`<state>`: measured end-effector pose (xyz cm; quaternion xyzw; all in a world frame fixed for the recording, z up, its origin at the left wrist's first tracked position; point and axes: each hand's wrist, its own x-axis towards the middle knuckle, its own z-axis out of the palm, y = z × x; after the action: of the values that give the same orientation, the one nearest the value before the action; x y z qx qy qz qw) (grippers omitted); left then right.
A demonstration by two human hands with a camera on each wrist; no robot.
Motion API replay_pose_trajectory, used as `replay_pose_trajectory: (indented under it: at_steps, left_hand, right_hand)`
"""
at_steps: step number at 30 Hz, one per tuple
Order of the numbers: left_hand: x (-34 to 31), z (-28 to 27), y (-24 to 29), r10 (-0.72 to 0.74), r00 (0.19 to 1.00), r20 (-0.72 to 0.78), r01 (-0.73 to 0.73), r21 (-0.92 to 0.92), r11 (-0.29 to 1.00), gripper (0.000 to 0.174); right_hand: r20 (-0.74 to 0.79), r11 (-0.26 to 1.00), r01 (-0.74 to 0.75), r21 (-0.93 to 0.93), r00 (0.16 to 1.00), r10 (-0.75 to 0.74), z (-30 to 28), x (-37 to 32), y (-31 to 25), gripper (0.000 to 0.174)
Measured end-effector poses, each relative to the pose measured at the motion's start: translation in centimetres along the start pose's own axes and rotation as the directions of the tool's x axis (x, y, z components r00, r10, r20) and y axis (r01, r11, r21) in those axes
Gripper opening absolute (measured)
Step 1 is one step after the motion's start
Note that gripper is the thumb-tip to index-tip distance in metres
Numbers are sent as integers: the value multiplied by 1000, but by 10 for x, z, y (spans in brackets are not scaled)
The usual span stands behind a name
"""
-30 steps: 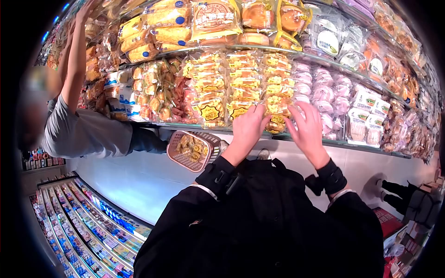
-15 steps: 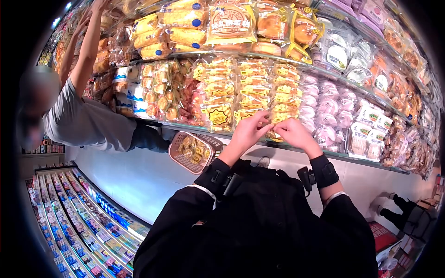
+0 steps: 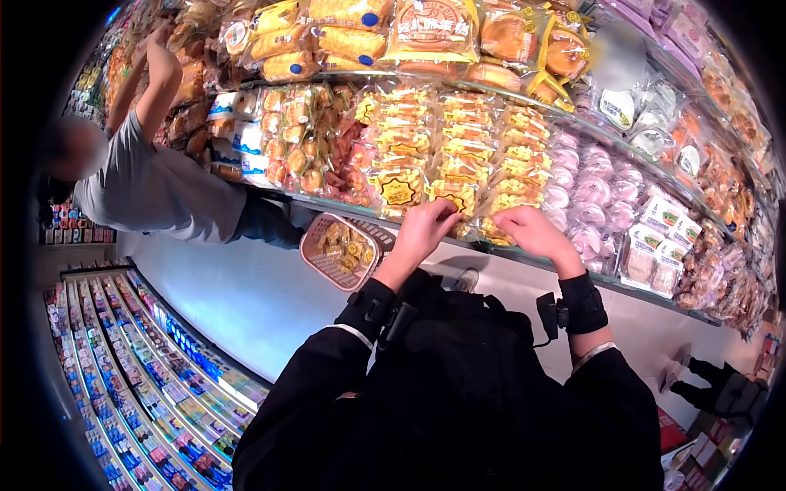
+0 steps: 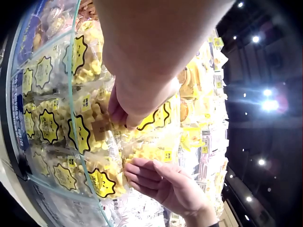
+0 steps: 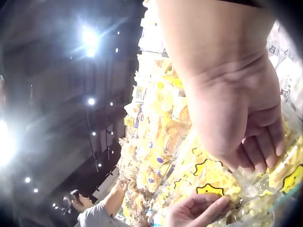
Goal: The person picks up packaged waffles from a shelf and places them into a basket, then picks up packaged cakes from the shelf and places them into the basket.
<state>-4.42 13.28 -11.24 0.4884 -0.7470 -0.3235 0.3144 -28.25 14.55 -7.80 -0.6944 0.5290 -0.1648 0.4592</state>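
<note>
Clear packs of yellow, crumbly-looking snacks with star-shaped labels line the shelf in columns. At the front of the middle column, my left hand [image 3: 424,236] pinches the edge of a snack pack [image 3: 455,193] between thumb and curled fingers. In the right wrist view, the thumb and finger of that left hand [image 5: 199,211] come together beside a yellow star label. My right hand [image 3: 538,236] hovers at the front of the neighbouring column [image 3: 509,196], holding nothing. Its fingers are loosely bent and the palm shows in the left wrist view, where the right hand [image 4: 171,187] is beside the packs.
A glass shelf edge [image 3: 622,282] runs along the front. Purple-wrapped rounds [image 3: 594,192] lie to the right, larger bagged cakes [image 3: 434,31] above. A pink basket [image 3: 315,266] with several packs stands below left. Another person [image 3: 164,188] reaches into the shelf at left.
Both hands were together at the right column of packs. They have parted: the left moved over to the middle column, the right drew slightly right. The view has shifted left.
</note>
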Motion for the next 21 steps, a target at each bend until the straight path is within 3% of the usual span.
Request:
replay_pose_trajectory:
  at_steps: [3,5,9,11,13,14,15,18,19,21]
  left_hand:
    - [-9,-10,-3,35,999,30,-34,-49,998,16]
    - [-16,-23,-1,62,996,59,-59,-46,997,15]
    - [-39,-57,-3,0,999,40,3,-79,997,15]
    - [-58,-81,-11,-59,996,67,65,-101,993,15]
    - [-80,-106,-30,-256,960,112,269,-122,955,17]
    - [-93,-117,-42,-253,962,107,265,-128,956,17]
    - [-109,-129,-57,-347,933,91,355,-98,930,18]
    - [-150,-171,-85,-504,860,80,509,-60,859,25]
    - [-164,-185,-94,-570,815,101,576,-45,816,32]
    - [-193,-208,-126,-584,800,135,592,-18,806,36]
  right_hand:
    - [99,996,-55,68,994,48,-7,-7,-9,33]
    - [101,990,0,144,995,-14,-4,-14,-6,35]
    - [141,978,-70,194,989,43,1,-31,-8,35]
    - [141,943,-61,326,990,15,15,-45,-15,31]
    - [200,937,-141,320,977,78,32,-54,-22,29]
    - [270,919,-162,360,961,63,48,-55,-18,29]
    - [340,900,-184,395,939,42,65,-53,-15,29]
    - [398,920,-243,306,911,108,123,-36,-29,30]
    - [351,927,-234,293,928,123,146,-26,-38,33]
    - [212,867,-193,459,972,104,192,0,-63,44]
